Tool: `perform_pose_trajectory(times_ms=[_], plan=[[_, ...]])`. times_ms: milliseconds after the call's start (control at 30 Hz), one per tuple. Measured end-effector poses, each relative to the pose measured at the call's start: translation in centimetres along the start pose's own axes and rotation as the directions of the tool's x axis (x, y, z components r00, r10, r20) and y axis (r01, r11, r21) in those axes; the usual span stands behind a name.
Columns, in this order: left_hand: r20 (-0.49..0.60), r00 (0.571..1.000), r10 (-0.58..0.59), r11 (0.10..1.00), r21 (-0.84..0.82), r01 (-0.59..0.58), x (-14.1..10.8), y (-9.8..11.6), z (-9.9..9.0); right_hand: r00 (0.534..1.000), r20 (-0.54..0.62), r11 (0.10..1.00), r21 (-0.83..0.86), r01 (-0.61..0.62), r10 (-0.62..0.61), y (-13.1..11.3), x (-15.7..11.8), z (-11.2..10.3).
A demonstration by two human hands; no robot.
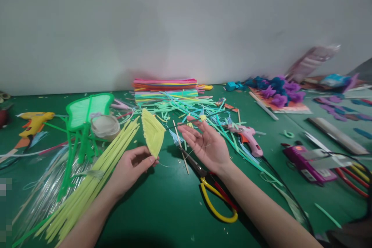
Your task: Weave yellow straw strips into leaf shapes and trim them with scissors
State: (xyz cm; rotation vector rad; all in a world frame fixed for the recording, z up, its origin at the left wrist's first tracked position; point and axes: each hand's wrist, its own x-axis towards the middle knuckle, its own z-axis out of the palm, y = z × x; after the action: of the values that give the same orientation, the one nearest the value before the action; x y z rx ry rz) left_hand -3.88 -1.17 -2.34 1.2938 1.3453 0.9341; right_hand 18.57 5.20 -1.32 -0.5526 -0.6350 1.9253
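Observation:
My left hand [135,168] pinches the lower tip of a yellow leaf-shaped piece [153,133], made of fuzzy pipe cleaner strips laid side by side. My right hand [207,143] is turned palm up just to the right of it, fingers loosely curled. A thin dark stick [172,127] runs from the leaf's right edge to the right thumb and forefinger, which appear to hold it. By those fingertips shows a small yellow bit [203,117]; whether it belongs to the stick is unclear. Scissors [219,197] with yellow and red handles lie under my right wrist.
Yellow pipe cleaners [95,178] lie bundled at left, beside a green framed piece [90,110] and a yellow glue gun [35,122]. Coloured pipe cleaners [165,87] are stacked by the wall. At right are a pink glue gun [250,139], a purple device [309,164] and purple flowers [280,99].

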Motion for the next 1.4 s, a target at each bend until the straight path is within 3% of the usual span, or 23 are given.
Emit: perform_pose_trajectory(times_ms=[633, 933, 1233, 1333, 1400], plan=[[-0.134, 0.991, 0.003, 0.992, 0.122, 0.014, 0.8, -1.2, 0.7, 0.988, 0.080, 0.972, -0.181, 0.147, -0.135, 1.0, -0.5, 0.0], [-0.230, 0.973, -0.024, 0.999, -0.048, 0.013, 1.1, -1.1, 0.6, 0.983, 0.088, 0.969, -0.172, 0.176, -0.163, 0.8, -0.9, 0.4], [-0.288, 0.953, -0.091, 0.966, -0.257, 0.015, 1.4, -1.5, -0.4, 0.993, 0.118, 0.963, -0.265, 0.041, -0.009, 0.8, -0.9, 0.5], [-0.317, 0.942, -0.112, 0.957, -0.290, 0.016, 1.8, -1.7, -0.5, 0.986, 0.138, 0.916, -0.376, 0.142, -0.096, 0.4, -1.4, 1.0], [-0.315, 0.945, -0.094, 0.940, -0.340, -0.019, 2.0, -1.8, -0.4, 0.953, 0.200, 0.787, -0.539, 0.299, -0.225, 0.0, -1.9, 1.5]])
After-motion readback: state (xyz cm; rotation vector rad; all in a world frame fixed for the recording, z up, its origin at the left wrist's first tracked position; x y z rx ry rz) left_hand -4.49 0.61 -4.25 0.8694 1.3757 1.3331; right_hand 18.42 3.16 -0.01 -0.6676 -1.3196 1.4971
